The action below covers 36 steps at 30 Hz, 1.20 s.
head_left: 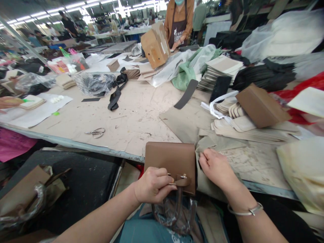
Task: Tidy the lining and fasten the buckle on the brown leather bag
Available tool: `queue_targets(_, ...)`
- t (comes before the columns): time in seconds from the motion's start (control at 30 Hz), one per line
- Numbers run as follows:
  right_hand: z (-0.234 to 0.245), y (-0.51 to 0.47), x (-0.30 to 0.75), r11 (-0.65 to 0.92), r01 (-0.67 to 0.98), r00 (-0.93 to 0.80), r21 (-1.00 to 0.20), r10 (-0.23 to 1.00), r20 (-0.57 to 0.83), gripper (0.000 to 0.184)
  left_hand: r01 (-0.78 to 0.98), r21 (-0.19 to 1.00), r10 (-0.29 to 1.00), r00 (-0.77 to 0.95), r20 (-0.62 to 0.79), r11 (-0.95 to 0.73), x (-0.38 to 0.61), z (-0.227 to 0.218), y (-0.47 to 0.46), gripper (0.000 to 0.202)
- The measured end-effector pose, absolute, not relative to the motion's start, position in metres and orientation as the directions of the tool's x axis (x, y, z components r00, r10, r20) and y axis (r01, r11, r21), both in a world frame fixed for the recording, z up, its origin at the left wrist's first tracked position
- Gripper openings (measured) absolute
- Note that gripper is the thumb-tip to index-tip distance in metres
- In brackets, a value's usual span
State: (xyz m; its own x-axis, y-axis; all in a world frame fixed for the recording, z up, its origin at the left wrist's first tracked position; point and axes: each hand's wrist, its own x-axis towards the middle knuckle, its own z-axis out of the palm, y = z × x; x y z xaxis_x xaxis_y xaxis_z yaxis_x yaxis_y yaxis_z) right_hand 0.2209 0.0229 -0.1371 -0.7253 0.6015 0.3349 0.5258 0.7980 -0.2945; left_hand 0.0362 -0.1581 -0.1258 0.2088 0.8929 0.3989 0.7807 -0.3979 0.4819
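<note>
A brown handbag [169,153] rests against the table's near edge in front of me, its handles [165,216] wrapped in clear plastic and hanging towards my lap. My left hand [157,184] is closed in a pinch on a short brown strap [183,182] with metal fittings, on the bag's front. Beside the bag's right edge, my right hand [215,165] is closed, its fingers curled into beige cloth [206,182] that is draped over the table edge. The fingertips of that hand are partly hidden.
Small scissors [96,132] lie on the table, left of the bag. Stacked beige pieces [253,130] and a brown box-shaped piece [263,104] are on the right. Another bag [27,189] lies on a black surface at lower left. A person [179,23] stands across the table.
</note>
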Motion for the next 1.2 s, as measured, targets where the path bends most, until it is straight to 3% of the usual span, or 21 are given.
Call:
queue_targets(0.07,-0.137,0.031,0.226,0.689,0.564,-0.629,-0.456,0.716,0.304,0.029,0.777,0.492,0.897,0.205,0.392,-0.392,0.036,-0.126,-0.158,0.018)
queue_targets(0.17,-0.137,0.041,0.234,0.424,0.566,-0.535,-0.707,0.841,0.077,0.036,0.772,0.502,0.898,0.200,0.392,-0.391,0.036,-0.127,-0.159,0.018)
queue_targets(0.27,-0.133,0.040,0.235,0.209,0.480,-0.608,-0.852,0.779,-0.152,0.038,0.772,0.506,0.901,0.197,0.386,-0.385,0.035,-0.128,-0.160,0.018)
queue_targets(0.4,-0.125,0.028,0.228,0.035,0.383,-0.699,-0.923,0.664,-0.265,0.035,0.781,0.482,0.897,0.221,0.383,-0.398,0.035,-0.128,-0.159,0.018)
queue_targets(0.57,-0.127,0.020,0.219,0.262,0.486,-0.632,-0.834,0.764,-0.129,0.039,0.794,0.453,0.893,0.237,0.382,-0.405,0.036,-0.129,-0.159,0.018)
queue_targets(0.77,-0.132,0.016,0.215,0.257,0.501,-0.615,-0.826,0.777,-0.132,0.032,0.763,0.506,0.899,0.224,0.376,-0.402,0.026,-0.128,-0.157,0.014)
queue_targets(0.9,-0.132,0.017,0.214,0.348,0.515,-0.589,-0.783,0.808,-0.028,0.030,0.727,0.541,0.886,0.204,0.417,-0.422,0.015,-0.120,-0.150,0.014)
queue_targets(1.0,-0.135,0.035,0.222,0.462,0.637,-0.494,-0.617,0.859,0.133,0.030,0.679,0.601,0.887,0.171,0.430,-0.422,0.007,-0.113,-0.145,0.014)
queue_targets(1.1,-0.138,0.062,0.237,0.444,0.786,-0.356,-0.432,0.894,0.270,0.022,0.629,0.661,0.894,0.131,0.428,-0.408,-0.001,-0.107,-0.141,0.014)
queue_targets(1.2,-0.134,0.080,0.254,0.340,0.890,-0.284,-0.305,0.935,0.212,0.019,0.595,0.701,0.902,0.102,0.419,-0.393,-0.008,-0.105,-0.139,0.015)
